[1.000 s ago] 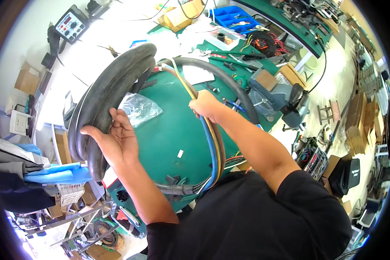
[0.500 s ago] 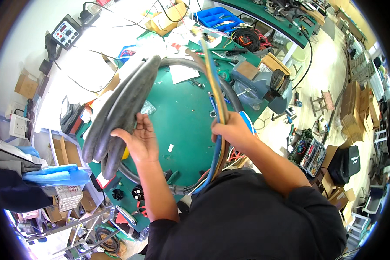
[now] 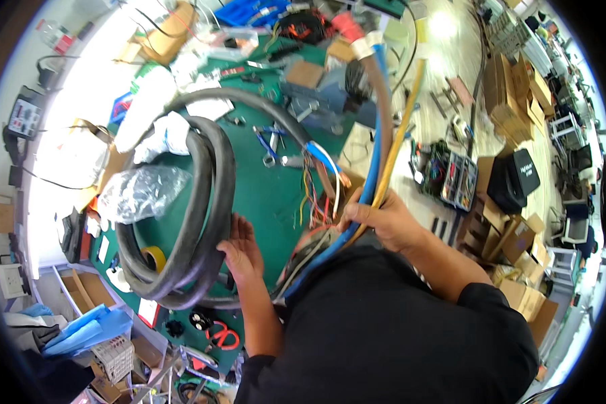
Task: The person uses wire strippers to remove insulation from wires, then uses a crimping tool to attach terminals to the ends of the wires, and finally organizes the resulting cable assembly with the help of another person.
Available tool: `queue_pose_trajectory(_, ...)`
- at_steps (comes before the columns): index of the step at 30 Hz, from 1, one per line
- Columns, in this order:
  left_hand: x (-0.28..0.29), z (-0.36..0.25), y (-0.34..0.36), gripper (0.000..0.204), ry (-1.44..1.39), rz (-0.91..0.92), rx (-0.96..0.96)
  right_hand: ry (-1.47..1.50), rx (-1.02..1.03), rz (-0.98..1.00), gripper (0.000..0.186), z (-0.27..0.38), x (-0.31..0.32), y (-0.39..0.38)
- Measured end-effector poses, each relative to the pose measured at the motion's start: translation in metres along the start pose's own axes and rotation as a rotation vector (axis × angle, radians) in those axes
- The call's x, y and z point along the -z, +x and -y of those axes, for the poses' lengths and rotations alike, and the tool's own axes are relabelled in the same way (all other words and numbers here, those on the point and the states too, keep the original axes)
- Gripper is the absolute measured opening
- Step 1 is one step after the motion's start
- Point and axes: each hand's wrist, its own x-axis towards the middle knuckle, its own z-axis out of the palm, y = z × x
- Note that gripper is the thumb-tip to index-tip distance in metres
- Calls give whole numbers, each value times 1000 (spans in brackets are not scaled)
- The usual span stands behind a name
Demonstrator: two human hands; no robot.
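Note:
A thick black cable (image 3: 225,168) lies in a coil on the left of the green table. My left hand (image 3: 244,252) is at the coil's right side, its fingers stretched up and its thumb apart, with no grip round the cable. To the right, my right hand (image 3: 384,219) is closed round a bundle of thick wires. The bundle has a blue wire (image 3: 378,128), a brown wire (image 3: 384,101) with a red end, and a yellow wire (image 3: 404,131). Beyond the hands, the stripped cable end (image 3: 330,161) shows thinner coloured wires.
Clear plastic bags (image 3: 145,192) lie beside the coil. A yellow tape roll (image 3: 153,258) shows inside it. Wrenches (image 3: 271,148) lie mid-table. Red-handled scissors (image 3: 223,337) are at the near left edge. A toolbox (image 3: 451,175) stands on the floor to the right.
The coil, tilted up at my left hand before, now lies lower and rounder, and that hand has eased off it. My right hand has moved right with the wires, now fanned apart.

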Motion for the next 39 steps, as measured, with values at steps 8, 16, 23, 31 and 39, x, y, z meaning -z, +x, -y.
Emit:
queue_pose_trajectory(8, -4, 6, -33, 74, 287, -183, 441, -17, -25, -163, 15, -12, 17, -49)
queue_pose_trajectory(16, -49, -55, -6, 50, 643, -53, 177, 165, 54, -449, 13, -54, 58, -56)
queue_pose_trajectory(23, -39, -31, -53, 34, 1087, -77, 107, 406, -181, -766, 19, -131, 126, -41)
queue_pose_trajectory(31, -15, 42, -101, 25, 1376, -2, -201, 597, -443, -668, 15, -264, 199, 51)
queue_pose_trajectory(39, -1, 92, -133, 35, 1794, 520, -574, 710, -273, -410, 11, -336, 198, 103)
